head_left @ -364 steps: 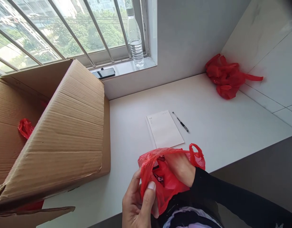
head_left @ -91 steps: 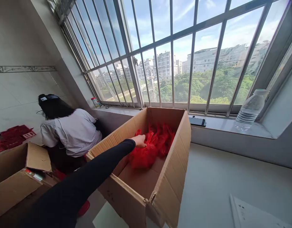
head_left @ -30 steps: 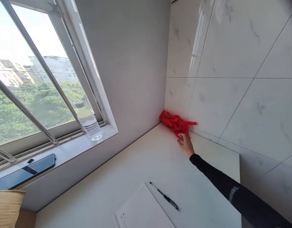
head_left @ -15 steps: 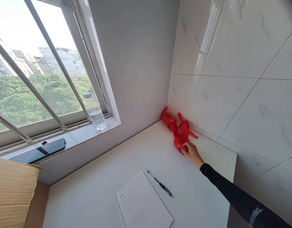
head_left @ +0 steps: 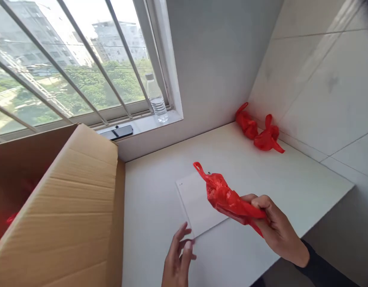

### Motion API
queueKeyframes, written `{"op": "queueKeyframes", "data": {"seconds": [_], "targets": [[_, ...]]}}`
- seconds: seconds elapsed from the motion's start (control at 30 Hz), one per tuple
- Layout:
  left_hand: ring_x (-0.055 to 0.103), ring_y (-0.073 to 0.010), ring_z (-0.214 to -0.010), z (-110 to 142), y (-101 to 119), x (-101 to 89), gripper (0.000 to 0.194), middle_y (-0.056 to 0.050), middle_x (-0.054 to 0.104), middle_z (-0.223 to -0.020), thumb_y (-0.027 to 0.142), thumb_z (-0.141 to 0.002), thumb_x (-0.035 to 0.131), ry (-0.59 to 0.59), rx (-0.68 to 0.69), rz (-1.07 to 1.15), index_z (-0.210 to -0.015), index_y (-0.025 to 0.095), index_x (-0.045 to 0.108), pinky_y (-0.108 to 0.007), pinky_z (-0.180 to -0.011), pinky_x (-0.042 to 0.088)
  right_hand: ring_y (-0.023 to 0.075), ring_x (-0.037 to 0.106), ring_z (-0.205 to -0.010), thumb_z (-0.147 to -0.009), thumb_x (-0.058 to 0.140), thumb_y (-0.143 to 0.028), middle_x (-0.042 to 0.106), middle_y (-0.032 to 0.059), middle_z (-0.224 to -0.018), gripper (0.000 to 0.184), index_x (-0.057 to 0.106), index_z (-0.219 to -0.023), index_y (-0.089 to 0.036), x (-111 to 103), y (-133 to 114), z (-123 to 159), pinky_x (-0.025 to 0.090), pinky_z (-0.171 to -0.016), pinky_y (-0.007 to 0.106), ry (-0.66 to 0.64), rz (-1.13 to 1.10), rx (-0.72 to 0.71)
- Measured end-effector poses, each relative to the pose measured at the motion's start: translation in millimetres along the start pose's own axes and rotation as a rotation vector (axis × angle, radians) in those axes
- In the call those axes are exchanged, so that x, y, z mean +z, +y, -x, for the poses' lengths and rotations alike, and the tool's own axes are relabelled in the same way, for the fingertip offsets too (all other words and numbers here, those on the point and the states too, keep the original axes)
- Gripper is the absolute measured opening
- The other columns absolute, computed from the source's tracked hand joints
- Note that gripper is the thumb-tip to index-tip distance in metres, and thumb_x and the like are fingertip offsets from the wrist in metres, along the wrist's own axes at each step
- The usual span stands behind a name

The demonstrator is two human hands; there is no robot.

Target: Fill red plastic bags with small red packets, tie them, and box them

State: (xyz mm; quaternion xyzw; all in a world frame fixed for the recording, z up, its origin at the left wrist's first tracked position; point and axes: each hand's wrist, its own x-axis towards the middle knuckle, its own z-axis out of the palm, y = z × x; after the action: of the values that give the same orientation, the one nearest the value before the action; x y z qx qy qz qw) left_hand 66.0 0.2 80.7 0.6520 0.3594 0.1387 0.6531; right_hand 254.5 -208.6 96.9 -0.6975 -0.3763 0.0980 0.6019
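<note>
My right hand (head_left: 276, 227) is closed around a crumpled red plastic bag (head_left: 224, 195), held above the white counter (head_left: 160, 199) and over a white sheet of paper (head_left: 198, 199). My left hand (head_left: 178, 259) rises at the bottom edge with fingers loosely apart and nothing in it, close to the paper's near corner. Two more red plastic bags (head_left: 258, 131) lie in the far right corner against the tiled wall.
A large open cardboard box (head_left: 67, 203) fills the left side, with red bags dimly visible inside. On the window sill stand a water bottle (head_left: 155, 97) and a dark phone (head_left: 116, 132). Barred window behind; tiled wall (head_left: 321, 79) to the right.
My right hand took one red bag from the corner pile and drew it back toward me. The view swung down and left, and my left hand came into sight.
</note>
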Motion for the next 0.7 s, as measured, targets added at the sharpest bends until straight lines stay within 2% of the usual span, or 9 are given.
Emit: {"op": "queueKeyframes", "data": {"seconds": [0.07, 0.13, 0.23, 0.3, 0.33, 0.43, 0.53, 0.6, 0.7], "targets": [[0.064, -0.0259, -0.124, -3, -5, -3.7, 0.057, -0.010, 0.059, -0.149, 0.055, -0.100, 0.055, -0.020, 0.041, 0.006, -0.152, 0.032, 0.048, -0.039, -0.098, 0.057, 0.0215, 0.061, -0.113, -0.105, 0.043, -0.015, 0.061, 0.0052, -0.126, 0.015, 0.045, -0.099, -0.029, 18, 5, 7, 0.053, -0.084, 0.035, -0.200, -0.023, -0.048], [0.062, -0.0273, -0.130, -4, -14, -8.4, 0.057, -0.011, 0.058, -0.151, 0.050, -0.100, 0.057, -0.027, 0.077, -0.048, -0.152, 0.030, 0.047, -0.042, -0.105, 0.054, 0.0248, 0.055, -0.129, -0.102, 0.043, -0.012, 0.058, 0.0074, -0.133, 0.018, 0.049, -0.099, -0.029, 35, 18, 11, 0.055, -0.085, 0.037, -0.318, 0.030, 0.006], [0.064, -0.0295, -0.129, 0, -31, -13.0, 0.052, -0.013, 0.067, -0.141, 0.042, -0.095, 0.065, 0.010, 0.073, -0.118, -0.143, 0.025, 0.059, -0.045, -0.109, 0.051, 0.0257, 0.051, -0.135, -0.100, 0.040, -0.012, 0.057, 0.0082, -0.138, 0.022, 0.053, -0.103, -0.029, 50, 30, 14, 0.058, -0.081, 0.037, -0.356, 0.122, 0.128], [0.064, -0.0291, -0.129, 8, -42, -14.7, 0.046, -0.012, 0.070, -0.136, 0.033, -0.094, 0.064, 0.031, 0.077, -0.172, -0.139, 0.024, 0.064, -0.046, -0.111, 0.049, 0.0256, 0.049, -0.138, -0.096, 0.041, -0.011, 0.056, 0.0072, -0.140, 0.029, 0.053, -0.114, -0.030, 51, 25, 17, 0.054, -0.102, 0.050, -0.316, 0.205, 0.061], [0.065, -0.0289, -0.127, 13, -46, -15.6, 0.045, -0.011, 0.072, -0.133, 0.027, -0.094, 0.063, 0.040, 0.087, -0.205, -0.138, 0.025, 0.065, -0.046, -0.110, 0.050, 0.0255, 0.049, -0.138, -0.094, 0.042, -0.010, 0.056, 0.0072, -0.140, 0.034, 0.052, -0.120, -0.029, 51, 18, 20, 0.044, -0.114, 0.057, -0.271, 0.245, -0.011], [0.066, -0.0310, -0.122, 27, -53, -19.7, 0.050, -0.012, 0.072, -0.124, 0.018, -0.092, 0.061, 0.077, 0.142, -0.333, -0.141, 0.026, 0.064, -0.051, -0.104, 0.053, 0.0257, 0.054, -0.129, -0.090, 0.051, -0.012, 0.059, 0.0081, -0.129, 0.039, 0.052, -0.127, -0.026, 54, -7, 30, 0.019, -0.126, 0.063, -0.148, 0.356, -0.223], [0.056, -0.0347, -0.130, 36, -53, -24.8, 0.056, -0.014, 0.059, -0.138, 0.019, -0.090, 0.066, 0.110, 0.249, -0.456, -0.145, 0.032, 0.061, -0.056, -0.106, 0.049, 0.0249, 0.061, -0.111, -0.089, 0.066, -0.020, 0.064, 0.0046, -0.114, 0.030, 0.059, -0.118, -0.026, 72, -21, 44, 0.018, -0.126, 0.063, -0.208, 0.455, -0.289], [0.050, -0.0332, -0.137, 38, -51, -27.5, 0.054, -0.010, 0.053, -0.148, 0.014, -0.092, 0.063, 0.053, 0.406, -0.579, -0.141, 0.038, 0.064, -0.055, -0.110, 0.045, 0.0231, 0.064, -0.101, -0.091, 0.068, -0.022, 0.067, 0.0016, -0.106, 0.022, 0.062, -0.112, -0.026, 84, -19, 52, 0.019, -0.126, 0.062, -0.304, 0.491, -0.262], [0.059, -0.0280, -0.123, 38, -51, -30.5, 0.044, -0.005, 0.069, -0.126, 0.007, -0.093, 0.061, -0.057, 0.634, -0.730, -0.123, 0.037, 0.073, -0.047, -0.103, 0.050, 0.0217, 0.065, -0.094, -0.099, 0.059, -0.017, 0.068, 0.0000, -0.098, 0.016, 0.060, -0.113, -0.025, 89, -11, 58, 0.020, -0.125, 0.065, -0.421, 0.553, -0.195]]}}
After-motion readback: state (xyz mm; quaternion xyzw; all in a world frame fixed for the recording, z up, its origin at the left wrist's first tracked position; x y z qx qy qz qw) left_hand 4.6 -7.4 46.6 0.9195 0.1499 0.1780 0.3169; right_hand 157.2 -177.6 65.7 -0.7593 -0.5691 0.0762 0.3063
